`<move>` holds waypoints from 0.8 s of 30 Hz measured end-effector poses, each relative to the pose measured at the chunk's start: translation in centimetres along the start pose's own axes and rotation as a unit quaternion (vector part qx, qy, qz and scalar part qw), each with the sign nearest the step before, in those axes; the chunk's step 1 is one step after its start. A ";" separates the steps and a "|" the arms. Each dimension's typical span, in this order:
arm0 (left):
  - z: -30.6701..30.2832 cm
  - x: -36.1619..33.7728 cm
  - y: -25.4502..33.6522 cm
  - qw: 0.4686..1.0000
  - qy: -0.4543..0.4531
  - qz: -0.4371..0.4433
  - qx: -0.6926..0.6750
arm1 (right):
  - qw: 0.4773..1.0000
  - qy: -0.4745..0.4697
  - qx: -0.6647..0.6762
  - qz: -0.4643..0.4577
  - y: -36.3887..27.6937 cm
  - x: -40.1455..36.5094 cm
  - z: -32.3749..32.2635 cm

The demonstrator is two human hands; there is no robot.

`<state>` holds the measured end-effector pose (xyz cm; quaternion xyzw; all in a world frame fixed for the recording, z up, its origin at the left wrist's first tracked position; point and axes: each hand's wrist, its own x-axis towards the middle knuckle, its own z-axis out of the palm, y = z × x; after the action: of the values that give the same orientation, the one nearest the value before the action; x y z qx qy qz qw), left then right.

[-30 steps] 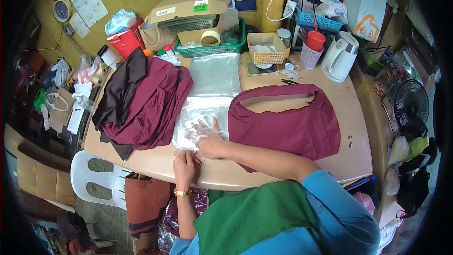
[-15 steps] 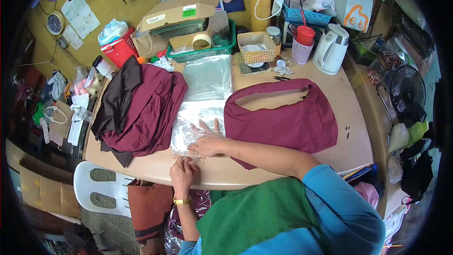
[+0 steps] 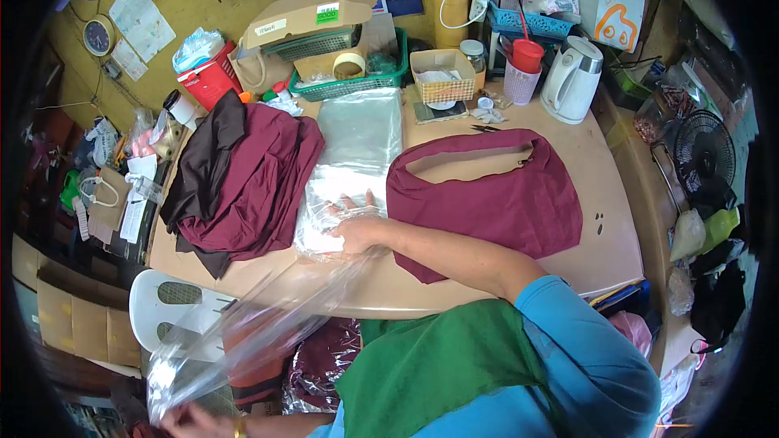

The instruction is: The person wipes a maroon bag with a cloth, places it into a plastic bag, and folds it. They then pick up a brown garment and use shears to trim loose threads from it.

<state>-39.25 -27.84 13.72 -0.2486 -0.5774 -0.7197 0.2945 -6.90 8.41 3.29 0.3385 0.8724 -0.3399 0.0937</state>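
Observation:
A stack of clear plastic bags [image 3: 357, 134] lies on the table between two bundles of cloth. My right hand [image 3: 357, 231] presses down on its near end, fingers spread. Low at the left, off the table, my left hand [image 3: 195, 422], blurred by motion, grips the end of a clear plastic bag [image 3: 251, 320]. That bag is stretched slantwise from the stack over the table edge. Right of the stack is a flat maroon cloth bag [image 3: 495, 203] with a wide handle opening. Left of it, maroon and dark cloth pieces [image 3: 260, 178] are heaped.
At the back stand a green basket [image 3: 389, 81], a small woven basket [image 3: 442, 77], a lilac cup [image 3: 522, 85] and a white electric kettle [image 3: 572, 81]. Small black scissors [image 3: 485, 128] lie before them. A white plastic chair [image 3: 166, 308] stands at the near left.
My left hand has swung from the table's near edge down to the left, drawing a clear plastic bag off the stack. My right hand stays on the stack, shifted slightly.

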 end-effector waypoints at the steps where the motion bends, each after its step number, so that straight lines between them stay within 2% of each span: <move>1: -2.7 2.0 0.3 0.951 0.045 0.226 0.206 | 0.997 0.034 -0.064 -0.009 0.4 0.0 0.4; 2: -2.9 3.0 2.5 0.935 0.080 0.274 0.212 | 0.989 0.069 -0.128 -0.019 0.8 0.2 0.6; 3: -2.4 3.3 4.3 0.914 0.114 0.322 0.218 | 0.989 0.069 -0.128 -0.020 2.0 1.9 1.2; 4: -1.7 2.8 5.1 0.914 0.112 0.323 0.219 | 0.992 0.098 -0.063 -0.054 3.5 4.3 1.8; 5: -0.9 2.0 6.0 0.957 0.027 0.265 0.118 | 0.988 0.127 0.004 -0.088 4.2 5.6 2.5; 6: 0.3 1.1 6.7 0.978 -0.057 0.201 0.013 | 0.992 0.099 0.010 -0.081 2.5 3.5 2.1; 7: 1.9 -0.1 7.4 0.977 -0.139 0.133 -0.095 | 0.995 0.012 0.013 -0.095 0.8 1.6 1.3; 8: 4.0 -2.1 8.7 0.987 -0.135 0.089 -0.013 | 0.991 -0.077 0.019 -0.107 -1.4 -1.2 0.6; 9: 5.5 -3.8 9.1 0.988 -0.131 0.043 0.072 | 0.978 -0.067 0.051 -0.188 -3.0 -4.9 0.4; 10: 3.4 -2.9 4.8 0.976 -0.215 -0.028 0.018 | 0.958 -0.058 0.082 -0.268 -3.2 -8.0 0.9; 11: 1.0 -1.7 0.5 0.949 -0.295 -0.100 -0.037 | 0.934 0.080 0.069 -0.342 -1.7 -9.4 2.7; 12: 1.2 -2.2 0.5 0.949 -0.296 -0.105 -0.038 | 0.886 0.216 0.054 -0.407 0.2 -10.9 4.1; 14: 2.9 -4.0 1.5 0.916 -0.391 -0.079 -0.034 | 0.940 0.231 -0.125 -0.216 3.9 -16.7 1.6; 15: 4.7 -6.0 2.6 0.915 -0.393 -0.082 -0.037 | 0.938 0.280 -0.153 -0.137 6.1 -19.3 1.8; 16: 7.3 -8.9 4.0 0.944 -0.293 -0.130 -0.072 | 0.934 0.313 -0.164 -0.044 8.4 -21.1 3.3; 17: 9.5 -10.9 5.3 0.960 -0.191 -0.177 -0.106 | 0.934 0.313 -0.166 -0.040 9.7 -21.0 4.6; 18: 10.7 -11.5 6.2 0.891 -0.357 -0.249 -0.131 | 0.938 0.308 -0.161 0.001 10.9 -20.8 6.3; 19: 12.0 -13.3 4.0 0.846 -0.476 -0.234 -0.041 | 0.940 0.302 -0.155 0.041 11.5 -20.8 7.9; 20: 14.3 -18.2 5.3 0.878 -0.454 -0.132 -0.077 | 0.910 0.379 -0.167 0.024 11.1 -20.1 8.6; 21: 16.1 -21.1 9.5 0.780 -0.503 -0.352 -0.121 | 0.909 0.380 -0.169 0.021 9.8 -19.9 7.7; 22: 18.3 -24.2 7.8 0.746 -0.646 -0.076 -0.144 | 0.926 0.378 0.001 -0.004 7.8 -20.2 6.6; 23: 19.7 -25.8 10.1 0.679 -0.722 0.051 -0.121 | 0.915 0.365 0.168 -0.030 6.6 -20.1 5.7; 24: 20.8 -27.6 12.6 0.644 -0.744 0.077 -0.159 | 0.832 0.412 0.353 -0.116 6.7 -18.5 6.5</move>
<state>-10.53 -5.73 7.45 -0.7873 -0.4573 -0.3478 -0.2237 11.00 -1.96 2.13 0.3536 0.6836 -0.4624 -0.4402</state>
